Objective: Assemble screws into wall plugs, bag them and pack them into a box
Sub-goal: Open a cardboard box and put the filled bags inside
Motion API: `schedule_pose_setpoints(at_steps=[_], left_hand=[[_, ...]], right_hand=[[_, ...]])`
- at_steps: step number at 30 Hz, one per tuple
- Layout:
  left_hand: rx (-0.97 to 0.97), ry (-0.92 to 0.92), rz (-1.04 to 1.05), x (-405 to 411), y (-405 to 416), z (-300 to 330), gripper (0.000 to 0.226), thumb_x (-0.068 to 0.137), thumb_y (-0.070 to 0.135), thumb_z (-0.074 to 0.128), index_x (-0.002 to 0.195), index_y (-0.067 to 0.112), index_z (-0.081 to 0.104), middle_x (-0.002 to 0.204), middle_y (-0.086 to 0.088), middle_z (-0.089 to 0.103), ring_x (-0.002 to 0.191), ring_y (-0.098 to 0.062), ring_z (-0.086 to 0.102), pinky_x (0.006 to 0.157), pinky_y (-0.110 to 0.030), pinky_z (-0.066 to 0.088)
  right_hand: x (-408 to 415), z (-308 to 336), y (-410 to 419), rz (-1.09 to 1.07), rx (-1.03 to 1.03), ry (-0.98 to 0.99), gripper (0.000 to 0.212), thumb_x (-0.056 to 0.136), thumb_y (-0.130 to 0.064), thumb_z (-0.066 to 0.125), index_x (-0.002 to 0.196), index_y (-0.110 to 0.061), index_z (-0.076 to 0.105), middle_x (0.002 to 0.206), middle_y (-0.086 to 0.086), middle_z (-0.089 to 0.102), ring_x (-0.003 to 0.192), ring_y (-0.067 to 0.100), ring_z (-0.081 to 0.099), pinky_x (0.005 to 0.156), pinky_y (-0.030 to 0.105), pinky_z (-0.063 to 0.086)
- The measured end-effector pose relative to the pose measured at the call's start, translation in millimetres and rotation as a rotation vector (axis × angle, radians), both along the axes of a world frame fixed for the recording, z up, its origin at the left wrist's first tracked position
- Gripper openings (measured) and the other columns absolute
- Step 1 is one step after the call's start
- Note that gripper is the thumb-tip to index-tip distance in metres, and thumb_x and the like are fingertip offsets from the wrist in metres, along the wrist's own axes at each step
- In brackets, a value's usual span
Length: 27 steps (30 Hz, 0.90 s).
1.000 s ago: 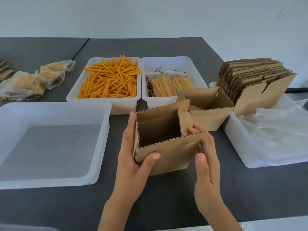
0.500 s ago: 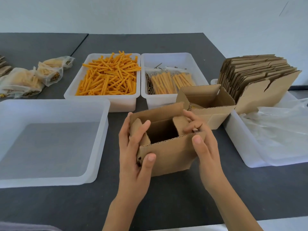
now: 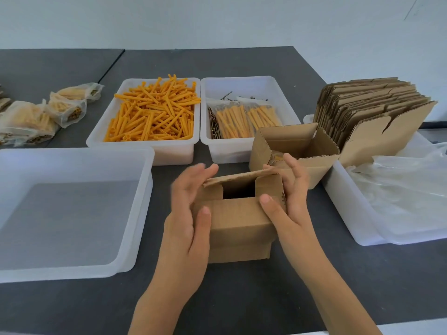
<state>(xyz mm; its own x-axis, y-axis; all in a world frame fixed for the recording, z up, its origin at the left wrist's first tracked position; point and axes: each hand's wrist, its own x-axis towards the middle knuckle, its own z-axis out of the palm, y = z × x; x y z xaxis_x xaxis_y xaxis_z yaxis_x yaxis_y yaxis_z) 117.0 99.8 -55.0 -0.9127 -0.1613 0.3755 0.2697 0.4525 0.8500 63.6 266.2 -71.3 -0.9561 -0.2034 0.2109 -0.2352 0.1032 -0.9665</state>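
A small cardboard box (image 3: 238, 226) sits on the dark table in front of me, its flaps partly folded inward over a dark opening. My left hand (image 3: 187, 213) holds its left side, fingers over the left flap and thumb on the front face. My right hand (image 3: 287, 197) grips the right side, thumb on the front flap, fingers curled over the far flap. A second box (image 3: 295, 151) stands open just behind. Orange wall plugs (image 3: 154, 112) fill one white tub; bagged plugs with screws (image 3: 244, 117) lie in the tub beside it.
A large white tub (image 3: 72, 209) stands at the left. A stack of flat cardboard blanks (image 3: 372, 110) leans at the right in a tub (image 3: 358, 213) with clear plastic bags (image 3: 406, 184). Filled bags (image 3: 46, 112) lie at the far left.
Both hands have folded the box's flaps inward and the opening has shrunk. The box has tipped more upright and moved slightly toward me.
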Motion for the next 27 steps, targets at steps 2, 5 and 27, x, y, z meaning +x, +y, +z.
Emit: schedule_pose_setpoints(at_steps=[2, 5, 27], left_hand=[[-0.373, -0.082, 0.026, -0.6, -4.2, 7.8, 0.05, 0.097, 0.022, 0.029, 0.138, 0.049, 0.038, 0.153, 0.029, 0.028, 0.148, 0.0, 0.006, 0.118, -0.061, 0.003], [-0.89, -0.178, 0.098, -1.1, -1.7, 19.1, 0.055, 0.096, 0.053, 0.013, 0.15, 0.046, 0.016, 0.16, 0.019, 0.015, 0.151, -0.012, -0.007, 0.109, -0.071, -0.01], [0.542, -0.137, -0.176, 1.8, 7.3, -34.3, 0.077, 0.076, 0.076, 0.058, 0.139, 0.04, 0.035, 0.128, 0.025, 0.057, 0.119, 0.001, 0.055, 0.09, -0.01, 0.046]], right_hand=[[0.6, -2.0, 1.6, 0.007, 0.047, 0.039, 0.042, 0.092, -0.036, 0.05, 0.134, -0.041, 0.045, 0.135, -0.024, 0.047, 0.128, -0.006, 0.041, 0.096, 0.004, 0.035], [3.3, -1.6, -2.1, 0.009, 0.043, 0.095, 0.031, 0.099, -0.036, 0.045, 0.125, -0.027, 0.061, 0.136, -0.013, 0.053, 0.137, 0.005, 0.038, 0.107, 0.013, 0.031], [13.2, 17.1, 20.8, 0.145, 0.113, -0.12, 0.075, 0.05, -0.06, 0.087, 0.114, -0.063, 0.048, 0.115, -0.025, 0.064, 0.106, -0.004, 0.061, 0.079, 0.019, 0.056]])
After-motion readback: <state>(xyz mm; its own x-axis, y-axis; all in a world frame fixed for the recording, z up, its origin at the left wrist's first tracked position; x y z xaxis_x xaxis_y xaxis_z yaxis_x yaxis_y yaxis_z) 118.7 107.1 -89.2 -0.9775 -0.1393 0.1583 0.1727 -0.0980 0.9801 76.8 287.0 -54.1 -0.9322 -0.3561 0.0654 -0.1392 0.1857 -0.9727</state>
